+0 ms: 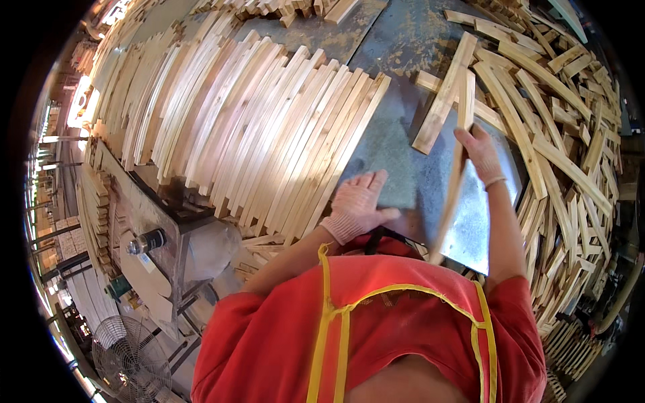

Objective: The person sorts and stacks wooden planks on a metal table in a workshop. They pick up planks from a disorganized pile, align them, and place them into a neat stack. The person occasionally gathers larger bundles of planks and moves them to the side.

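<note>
My right hand point(480, 154) is closed around a long, narrow wooden strip point(452, 191), which slants from the far side of the metal table point(393, 144) down toward my apron. Fingers stretched, my left hand point(359, 203) in a pale knit glove lies flat at the table's near edge and holds nothing. It is close to the lower right end of a wide row of wooden strips point(282, 127) laid side by side. Another strip point(443, 101) rests on the table just beyond my right hand, crossing over other pieces.
A tangled heap of wooden strips point(557, 144) rises along the right side. More pieces point(289, 8) lie at the far edge. On the left are a machine stand point(144, 201) with a dark cylindrical fitting point(146, 242), and a round floor fan point(131, 359) below it.
</note>
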Demonstrator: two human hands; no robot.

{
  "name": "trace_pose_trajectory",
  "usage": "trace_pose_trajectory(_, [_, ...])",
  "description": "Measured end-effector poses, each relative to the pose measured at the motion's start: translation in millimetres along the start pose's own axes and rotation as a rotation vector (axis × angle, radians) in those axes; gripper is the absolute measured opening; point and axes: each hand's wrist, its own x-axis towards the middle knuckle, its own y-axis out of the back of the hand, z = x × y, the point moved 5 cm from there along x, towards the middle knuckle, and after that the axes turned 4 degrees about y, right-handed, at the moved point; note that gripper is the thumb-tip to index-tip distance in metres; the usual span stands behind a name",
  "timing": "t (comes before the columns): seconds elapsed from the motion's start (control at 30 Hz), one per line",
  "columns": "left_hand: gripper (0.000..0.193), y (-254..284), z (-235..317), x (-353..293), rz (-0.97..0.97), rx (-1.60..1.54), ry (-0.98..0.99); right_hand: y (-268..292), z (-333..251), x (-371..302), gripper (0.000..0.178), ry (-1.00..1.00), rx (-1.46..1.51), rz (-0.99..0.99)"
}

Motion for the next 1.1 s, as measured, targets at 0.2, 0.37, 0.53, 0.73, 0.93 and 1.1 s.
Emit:
trace_pose_trajectory(0.2, [0.081, 0.8, -32.2, 17.3, -0.091, -0.299, 0.259, -108.6, -3.8, 16.1, 0.065, -0.007, 0.850, 0.062])
trace_pose_trajectory(0.37, [0.073, -18.7, -55.5, -28.2, 0.599, 0.151, 0.055, -55.9, -4.9, 71.1, 0.091, 0.028, -0.499, 0.366])
trace_pose_trajectory(0.53, [0.077, -8.4, -70.3, -24.6, 0.579, 0.162, 0.155, -78.3, 19.2, 81.5, 0.088, -0.101, -0.462, 0.347])
trace_pose_trajectory(0.73, [0.073, -18.8, -145.7, -88.4, 0.808, -0.118, 0.530, -180.4, 29.3, -66.7, 0.094, -0.114, 0.691, -0.249])
trace_pose_trajectory(0.93, [0.071, -128.5, -209.6, -190.8, 0.997, -0.657, 0.944, -248.0, 0.8, -86.5, 0.100, 0.083, -0.216, -0.792])
trace_pose_trajectory(1.1, [0.046, -195.9, -183.3, -189.6, 0.611, -1.953, 1.070, -193.0, -14.0, -48.6, 0.080, 0.020, -0.020, -0.862])
